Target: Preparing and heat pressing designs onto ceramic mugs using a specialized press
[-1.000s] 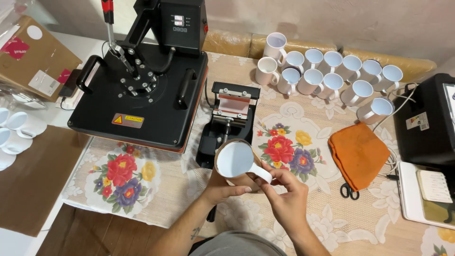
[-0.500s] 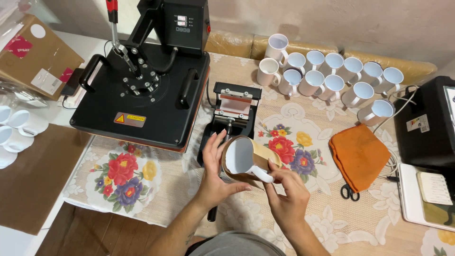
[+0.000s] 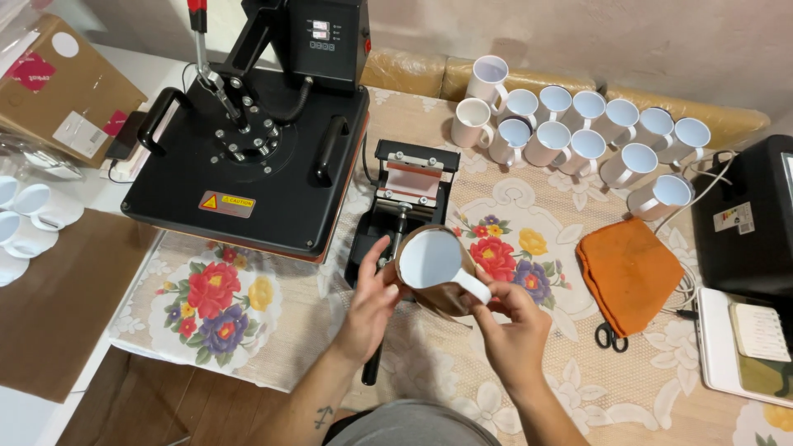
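Observation:
A white mug (image 3: 431,258) wrapped in brown paper tilts with its mouth toward me, just above the table. My left hand (image 3: 372,301) cups its left side, fingers spread along the wrap. On the mug's right, my right hand (image 3: 512,326) pinches near the white handle and the wrap's edge. Directly behind the mug sits a small black mug press (image 3: 405,198) with an orange-pink pad.
A large black flat heat press (image 3: 248,157) fills the back left. Several white mugs (image 3: 578,136) stand at the back right. An orange cloth (image 3: 632,272), black scissors (image 3: 611,336), a black machine (image 3: 747,219), cardboard boxes (image 3: 62,91) and a floral tablecloth (image 3: 219,301) surround the spot.
My left hand slid from under the mug up onto its left side. The mug tipped and shifted slightly right, my right hand staying at the handle.

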